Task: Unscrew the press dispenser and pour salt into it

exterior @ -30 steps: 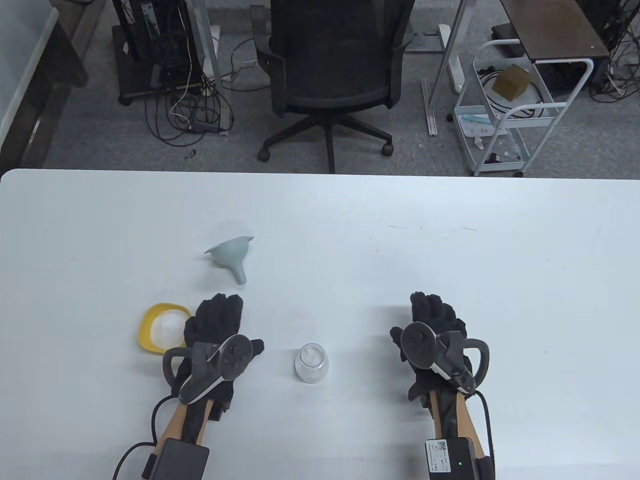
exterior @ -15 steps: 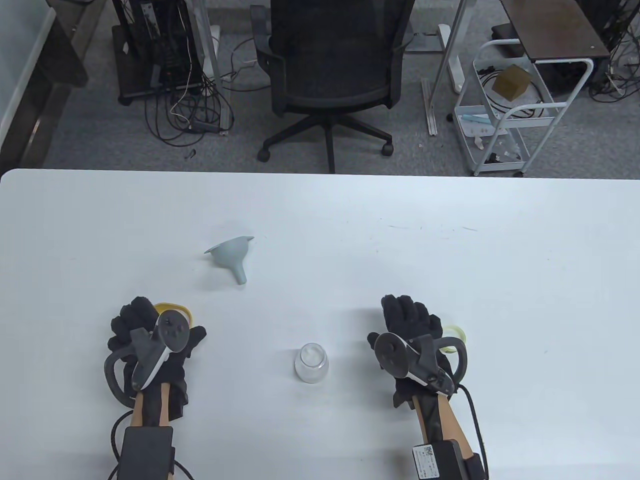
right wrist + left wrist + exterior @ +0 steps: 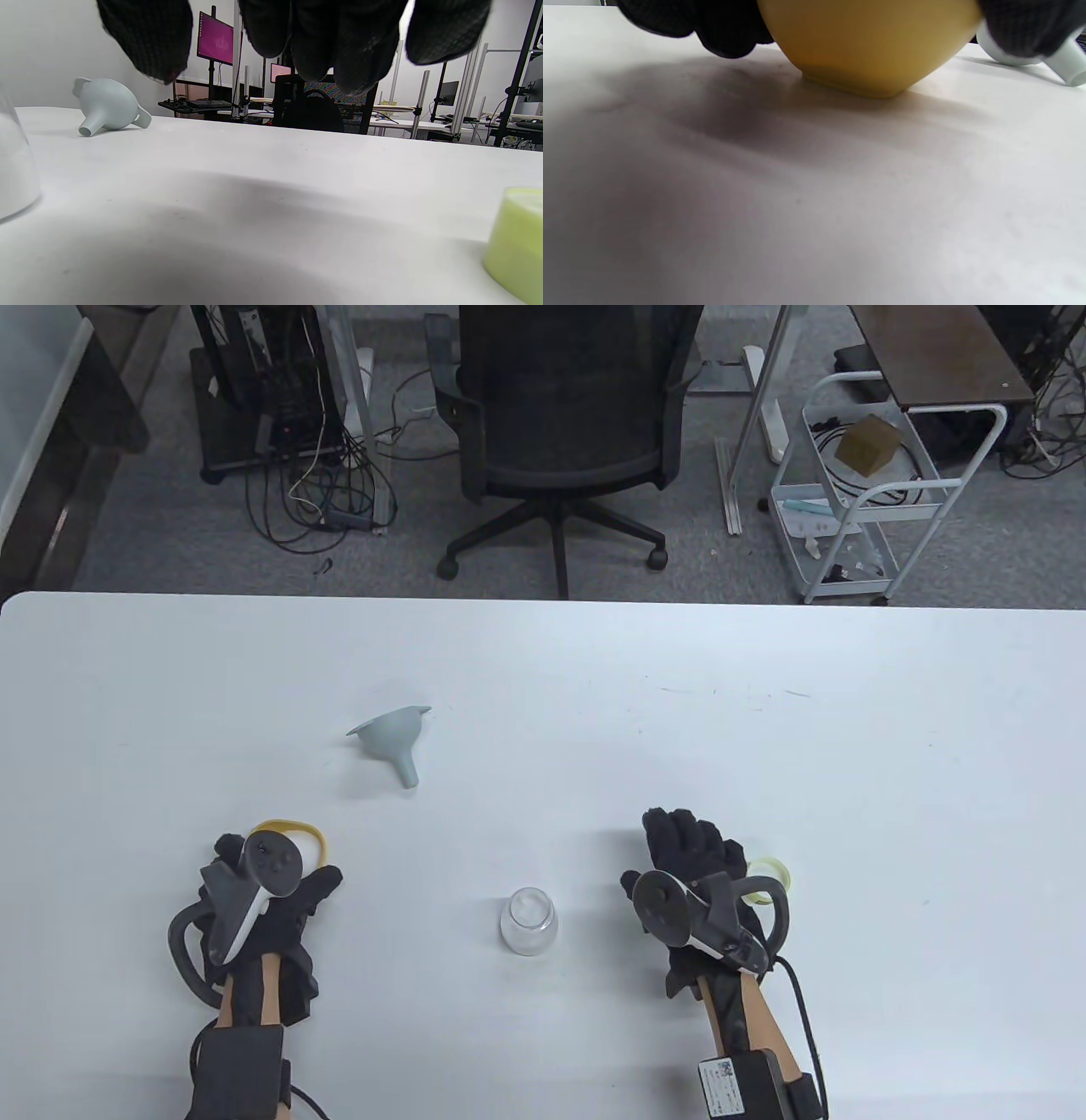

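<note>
A smooth, matte yellow bowl [image 3: 293, 830] with a rounded wall and a small flat foot stands on the pale, faintly scuffed surface [image 3: 764, 746] at the near left; the table view shows only the far arc of its rim above the tracker. The left hand [image 3: 254, 899], in a black knit glove, grips it, with gloved fingers [image 3: 725, 29] against one side of the wall and the thumb against the other in the left wrist view. Between the hands stands the press dispenser [image 3: 529, 922], a clear, rounded glassy jar with an open mouth and white salt inside, apart from both hands. The right hand [image 3: 691, 882] hangs just above the surface with its knit fingertips [image 3: 352, 55] spread loosely and touching nothing. Just beside it, on its right, sits a pale yellow-green, round plastic cap [image 3: 770, 872], partly hidden by the tracker ring. Farther back, well apart from both hands, a smooth grey-blue plastic funnel [image 3: 392, 736] lies on its side, spout toward the near edge. Compared with a second ago, the left hand has swung left from beside the bowl to close around it, hiding the salt that showed inside, and the right hand has shifted left, uncovering the cap; dispenser and funnel lie unchanged.
</note>
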A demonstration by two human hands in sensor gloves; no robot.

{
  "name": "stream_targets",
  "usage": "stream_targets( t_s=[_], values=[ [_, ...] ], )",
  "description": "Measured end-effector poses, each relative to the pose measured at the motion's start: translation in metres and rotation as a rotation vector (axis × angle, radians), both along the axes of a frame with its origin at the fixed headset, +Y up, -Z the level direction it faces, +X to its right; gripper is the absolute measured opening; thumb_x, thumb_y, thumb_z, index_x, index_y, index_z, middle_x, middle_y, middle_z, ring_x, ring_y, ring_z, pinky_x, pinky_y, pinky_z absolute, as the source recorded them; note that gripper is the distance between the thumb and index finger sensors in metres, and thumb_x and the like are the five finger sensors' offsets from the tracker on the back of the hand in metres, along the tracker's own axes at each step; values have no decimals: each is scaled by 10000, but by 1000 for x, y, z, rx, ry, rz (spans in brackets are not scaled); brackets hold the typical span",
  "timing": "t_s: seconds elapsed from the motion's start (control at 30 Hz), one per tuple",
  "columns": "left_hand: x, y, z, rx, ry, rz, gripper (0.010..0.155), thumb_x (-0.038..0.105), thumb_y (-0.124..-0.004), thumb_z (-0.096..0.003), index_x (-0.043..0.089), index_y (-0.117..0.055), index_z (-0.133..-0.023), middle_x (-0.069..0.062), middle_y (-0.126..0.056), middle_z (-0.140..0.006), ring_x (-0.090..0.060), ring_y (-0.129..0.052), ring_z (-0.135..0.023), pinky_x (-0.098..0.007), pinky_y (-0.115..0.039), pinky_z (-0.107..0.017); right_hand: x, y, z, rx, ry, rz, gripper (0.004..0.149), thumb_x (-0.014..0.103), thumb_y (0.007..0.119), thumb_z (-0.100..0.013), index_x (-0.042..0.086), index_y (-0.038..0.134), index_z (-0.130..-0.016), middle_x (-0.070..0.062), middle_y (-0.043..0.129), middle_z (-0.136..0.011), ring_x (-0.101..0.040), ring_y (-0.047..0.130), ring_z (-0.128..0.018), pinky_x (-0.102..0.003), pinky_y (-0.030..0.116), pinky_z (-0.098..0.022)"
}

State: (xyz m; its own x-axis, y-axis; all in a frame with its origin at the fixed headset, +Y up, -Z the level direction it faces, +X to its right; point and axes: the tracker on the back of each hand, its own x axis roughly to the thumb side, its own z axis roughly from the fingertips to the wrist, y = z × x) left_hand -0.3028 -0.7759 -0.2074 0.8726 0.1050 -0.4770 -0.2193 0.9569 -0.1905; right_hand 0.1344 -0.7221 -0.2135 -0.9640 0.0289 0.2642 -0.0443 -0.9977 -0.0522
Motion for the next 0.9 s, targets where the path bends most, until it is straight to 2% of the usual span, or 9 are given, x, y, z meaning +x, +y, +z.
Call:
stream_targets(
  t_s=[0.23,0.53,0.77,0.9],
  values=[
    [0,-1,1,45,10,-14,1338,787,-762,-403,-192,-309,-1194,-436,-580,-1134,-506,-796,-921,-654,-709,-647,0,-2,-1,-1,6,-19,781,453,724,-595,-34,479,-1154,-355,588,-1112,-584,682,-939,-752,587,-630],
    [7,5,1,99,-14,-34,1336,783,-817,-370,-149,-358,-1209,-418,-592,-1134,-505,-801,-901,-662,-707,-641,0,-2,-2,-49,15,-88,730,411,679,-625,-45,472,-1156,-366,581,-1112,-587,684,-936,-740,602,-631],
    [33,38,2,207,-138,10,1331,778,-829,-370,-142,-372,-1216,-425,-580,-1139,-520,-786,-902,-679,-701,-637,-1,6,0,-107,48,-277,681,366,637,-653,-61,468,-1155,-382,586,-1101,-578,718,-912,-722,645,-617],
    [56,60,6,268,-242,71,1331,777,-837,-370,-141,-384,-1219,-423,-582,-1142,-524,-781,-904,-682,-701,-637,-4,17,4,-150,69,-492,671,359,624,-666,-85,476,-1147,-382,637,-1061,-532,786,-849,-661,708,-595]
  ],
)
